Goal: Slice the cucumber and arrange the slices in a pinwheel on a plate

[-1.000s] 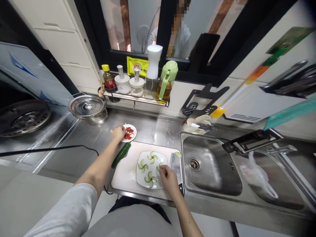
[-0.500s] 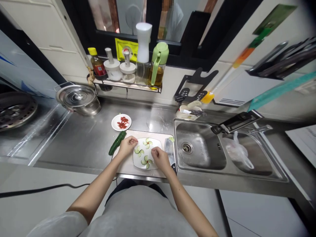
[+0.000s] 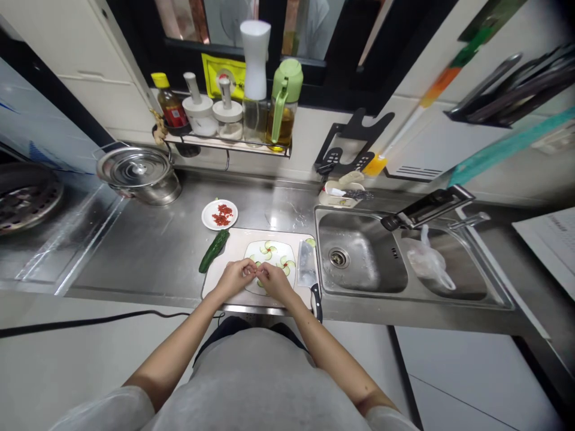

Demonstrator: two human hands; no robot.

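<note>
Over the square white plate, my left hand and my right hand meet with fingertips pinched together. Whatever lies between the fingers is too small to make out. Thin green-edged cucumber slices form several pinwheels on the plate, some with red centres; my hands partly cover the nearer ones. The plate rests on a pale cutting board. A cleaver with a black handle lies along the board's right side. To the left, a whole cucumber overlaps the board's edge. Behind it, chopped red bits sit on a small round plate.
At right is a double steel sink with a black tap and a plastic bag. A lidded pot stands at back left. Above the counter, a rack holds an oil bottle and seasoning jars.
My hands were apart on either side of the plate, a tiny red speck at the left fingertips. They have come together over the plate's nearer left part. The view has tilted slightly.
</note>
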